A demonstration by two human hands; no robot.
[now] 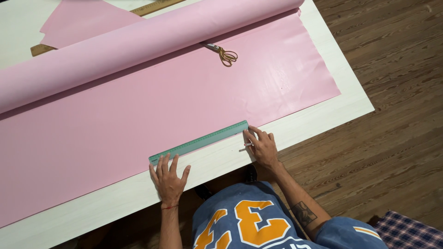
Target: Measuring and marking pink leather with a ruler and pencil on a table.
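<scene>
**Two hands at a green ruler on pink sheet**

The left hand (169, 180) is lying flat with its fingers spread, the fingertips pressing down on the near end of the ruler (199, 142); it is gripping nothing. The right hand (262, 147) is resting at the far end of the ruler, its fingers bent and touching that end, while a thin pen (246, 145) is showing beside its thumb; how the pen is being held cannot be told.

The ruler is lying aslant along the near edge of the sheet (152, 106), which is spreading over most of the table (323, 121). A bare white strip of table is running between the sheet's edge and the person.

Behind the sheet, the roll (138, 46) is lying across the table, parallel to the ruler and well apart from both hands. The scissors (223, 53) are lying on the sheet just beside the roll, blades touching or nearly touching it, handles pointing right. Farther back, a cut pink piece (85, 18) is lying on the table, partly hidden by the roll, and a wooden stick (152, 7) is lying under it, poking out at both ends.

Nothing is lying between the hands and the ruler. A wooden floor (397, 60) is showing to the right, and a plaid cloth (408, 233) is lying at the lower right corner.
</scene>
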